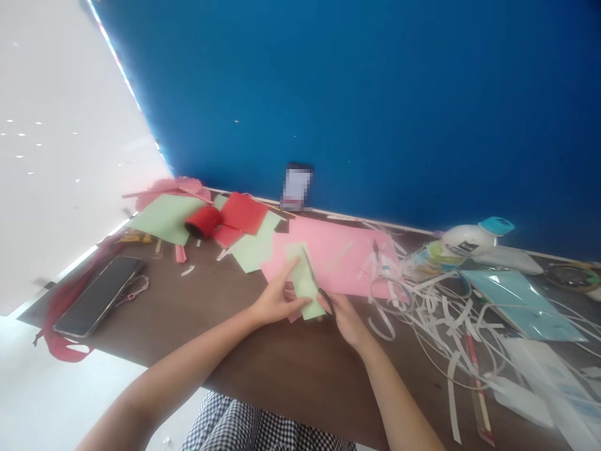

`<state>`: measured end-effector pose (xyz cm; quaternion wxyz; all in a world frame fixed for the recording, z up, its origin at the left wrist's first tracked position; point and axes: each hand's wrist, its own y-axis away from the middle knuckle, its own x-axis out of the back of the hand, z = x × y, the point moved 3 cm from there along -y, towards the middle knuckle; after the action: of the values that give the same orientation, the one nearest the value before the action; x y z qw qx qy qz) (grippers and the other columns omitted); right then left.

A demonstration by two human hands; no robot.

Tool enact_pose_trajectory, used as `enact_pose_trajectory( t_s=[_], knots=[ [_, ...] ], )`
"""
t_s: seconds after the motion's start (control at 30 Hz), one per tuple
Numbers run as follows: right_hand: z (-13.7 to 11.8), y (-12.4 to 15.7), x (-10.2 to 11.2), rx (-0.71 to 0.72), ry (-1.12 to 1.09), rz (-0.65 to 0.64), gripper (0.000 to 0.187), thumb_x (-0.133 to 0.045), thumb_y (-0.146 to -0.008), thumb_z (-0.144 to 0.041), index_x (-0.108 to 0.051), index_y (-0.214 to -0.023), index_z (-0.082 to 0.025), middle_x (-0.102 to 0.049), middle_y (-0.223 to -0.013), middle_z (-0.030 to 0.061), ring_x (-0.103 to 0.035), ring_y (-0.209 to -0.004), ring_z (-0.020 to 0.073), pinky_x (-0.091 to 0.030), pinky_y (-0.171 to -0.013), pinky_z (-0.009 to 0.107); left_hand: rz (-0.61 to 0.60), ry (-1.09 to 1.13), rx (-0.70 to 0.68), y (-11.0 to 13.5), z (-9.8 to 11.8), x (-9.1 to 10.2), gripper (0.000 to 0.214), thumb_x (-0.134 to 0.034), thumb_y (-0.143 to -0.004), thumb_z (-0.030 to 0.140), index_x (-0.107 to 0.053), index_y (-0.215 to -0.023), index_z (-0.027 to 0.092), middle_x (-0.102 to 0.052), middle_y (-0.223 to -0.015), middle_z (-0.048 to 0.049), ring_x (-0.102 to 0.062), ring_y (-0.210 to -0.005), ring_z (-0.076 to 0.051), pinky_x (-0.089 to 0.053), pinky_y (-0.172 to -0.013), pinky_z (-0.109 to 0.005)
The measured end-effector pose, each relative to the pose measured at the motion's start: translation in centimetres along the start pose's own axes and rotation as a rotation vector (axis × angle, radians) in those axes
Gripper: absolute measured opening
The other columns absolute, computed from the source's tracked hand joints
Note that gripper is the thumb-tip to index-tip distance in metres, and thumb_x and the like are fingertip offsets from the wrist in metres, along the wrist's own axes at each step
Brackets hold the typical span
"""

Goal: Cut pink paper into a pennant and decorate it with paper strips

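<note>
Okay, my hands are close together, on either side of a small green paper [300,272]. My left hand [278,299] pinches it near its lower end, thumb on top, index finger stretched along its left edge. My right hand [346,318] grips the dark-handled scissors [327,299], blades pointing away from me along the paper's right side; can't tell how wide they're spread. Just beyond both hands lies a large pink sheet [331,241], flat on the brown table [263,376]. Ahead and left of my left hand: loose green sheets [166,216], red paper [246,213] and a red roll [203,222]. Farther out left, a dark phone [101,297]. Right of my right hand, a tangle of white strips [441,313], then a shiny light-blue packet [521,304], with a white bottle [469,241] behind, tipped over, its blue cap [496,225] facing right.
</note>
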<state>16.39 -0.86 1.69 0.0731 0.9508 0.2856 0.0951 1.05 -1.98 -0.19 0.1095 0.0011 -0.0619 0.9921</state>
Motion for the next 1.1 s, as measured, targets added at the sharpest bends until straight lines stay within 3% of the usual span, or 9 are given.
enact_pose_trajectory(
  t_s=[0.37,1.1],
  knots=[
    [0.06,-0.06,0.17,-0.015,0.005,-0.004,0.038,-0.044,-0.081,-0.051,-0.056,-0.071,-0.016,-0.052,-0.065,0.0008,-0.045,-0.058,0.0134,-0.037,-0.059,0.025,-0.017,0.069,-0.004,-0.05,-0.22,-0.11,0.083,-0.063,-0.072,0.025,-0.012,-0.138,0.029,-0.03,-0.136,-0.0171,-0.06,-0.091,-0.022,-0.055,-0.063,-0.028],
    [0.21,0.03,0.36,-0.01,0.035,0.023,0.04,-0.046,-0.08,-0.052,-0.056,-0.066,-0.016,-0.047,-0.057,-0.0013,-0.044,-0.056,0.0127,-0.034,-0.056,0.024,-0.016,0.059,0.025,-0.06,0.38,-0.12,0.083,-0.063,-0.072,0.025,-0.012,-0.138,0.028,-0.037,-0.131,-0.0163,-0.06,-0.086,-0.018,-0.055,-0.063,-0.029]
  ],
)
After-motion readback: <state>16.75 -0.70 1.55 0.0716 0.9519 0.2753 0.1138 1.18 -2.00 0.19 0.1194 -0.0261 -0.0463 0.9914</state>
